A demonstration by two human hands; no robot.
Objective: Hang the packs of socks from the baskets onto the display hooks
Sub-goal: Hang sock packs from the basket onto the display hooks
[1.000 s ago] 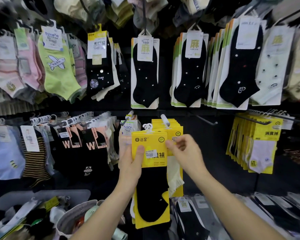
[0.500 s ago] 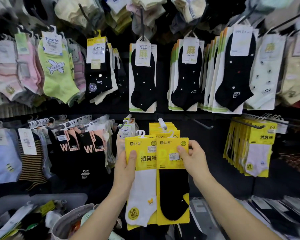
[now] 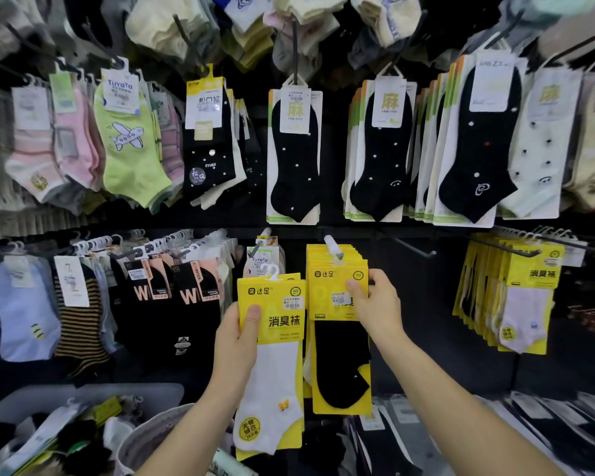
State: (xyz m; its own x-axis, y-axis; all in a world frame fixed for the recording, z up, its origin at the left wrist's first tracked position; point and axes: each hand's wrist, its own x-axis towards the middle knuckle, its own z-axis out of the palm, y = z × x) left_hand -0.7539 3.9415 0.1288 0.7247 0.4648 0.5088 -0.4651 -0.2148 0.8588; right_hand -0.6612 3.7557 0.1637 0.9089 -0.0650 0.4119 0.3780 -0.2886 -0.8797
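My left hand [image 3: 237, 341] grips a yellow pack with a white sock [image 3: 272, 365] by its left edge, thumb across the front; its white plastic hanger is free of any hook. My right hand [image 3: 375, 307] pinches the upper right corner of a yellow pack with a black sock [image 3: 340, 341]. That pack hangs at the front of a stack of yellow packs on a white-tipped display hook [image 3: 332, 244]. Two baskets sit at the lower left: a grey tub [image 3: 83, 395] and a round grey basket [image 3: 145, 438], both holding loose sock packs.
Hooks full of sock packs cover the wall above and to both sides. An empty black hook [image 3: 409, 247] juts out right of the yellow stack. More yellow packs [image 3: 516, 297] hang at the right. Flat packs lie on the shelf at lower right.
The two packs, held together a second ago, are now apart. My right hand carried the black-sock pack up and right onto the white-tipped hook. My left hand keeps the white-sock pack.
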